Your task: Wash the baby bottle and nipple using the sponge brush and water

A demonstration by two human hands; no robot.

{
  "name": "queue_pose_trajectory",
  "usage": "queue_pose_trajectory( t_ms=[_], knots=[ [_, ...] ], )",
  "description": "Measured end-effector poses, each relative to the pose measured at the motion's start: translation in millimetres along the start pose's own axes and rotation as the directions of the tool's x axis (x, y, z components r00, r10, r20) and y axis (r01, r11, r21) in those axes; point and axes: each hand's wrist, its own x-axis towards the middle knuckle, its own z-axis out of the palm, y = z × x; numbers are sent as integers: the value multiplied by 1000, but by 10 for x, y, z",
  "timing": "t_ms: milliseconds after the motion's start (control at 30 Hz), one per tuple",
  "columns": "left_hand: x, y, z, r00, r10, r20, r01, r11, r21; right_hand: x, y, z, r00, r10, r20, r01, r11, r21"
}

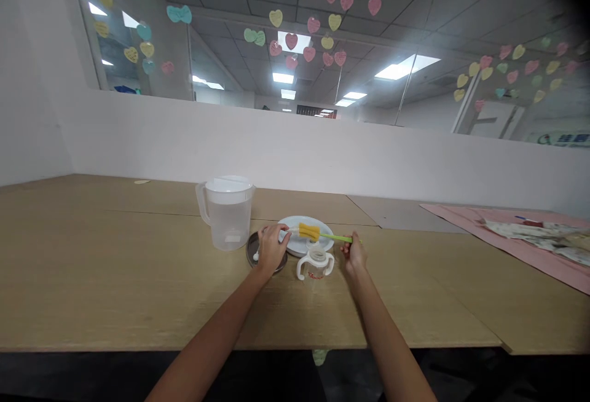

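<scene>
The right grip (pixel 354 256) clasps a bottle brush (pixel 308 232) — left grip (pixel 271 248) pinching a whitish piece (pixel 292 230) at its tip. A baby bottle (pixel 316 265) stands toward the table's (pixel 138 279) front edge.

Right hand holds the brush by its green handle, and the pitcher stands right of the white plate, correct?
Not quite: the head view shows the pitcher left of the white plate. The right hand does hold the brush by its green handle.

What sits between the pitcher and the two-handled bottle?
In the head view, a dark dish lies between pitcher and bottle, partly hidden by the left hand.
</scene>
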Motion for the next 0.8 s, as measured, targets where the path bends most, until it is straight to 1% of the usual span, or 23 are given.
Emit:
queue_pose_trajectory(
  t_ms=[100,267,333,433,500,600,667,800],
  knots=[
    [-4,12,-12,1000,28,-1,-28,1000,2,-22,-10,9,999,47,19,-47,999,2],
    [0,27,-21,999,35,-9,-35,999,25,-9,-32,2,999,41,-25,-40,998,48],
    [5,29,-26,999,33,-3,-33,999,25,-1,-38,-1,998,60,-1,-60,997,52],
    [7,28,-30,999,34,2,-34,999,-1,4,-41,-2,991,117,67,-118,993,18],
    [3,23,-28,1000,29,2,-29,999,-23,6,-42,-2,988,137,76,-139,990,22],
    [-7,17,-21,999,38,28,-37,999,-33,12,-44,-8,991,121,51,-125,989,76],
    [-13,14,-16,997,49,51,-48,998,-30,16,-43,-11,993,107,57,-112,988,106],
    [-13,8,-8,997,48,66,-45,998,-41,22,-29,-12,989,108,99,-114,992,53]
  ],
)
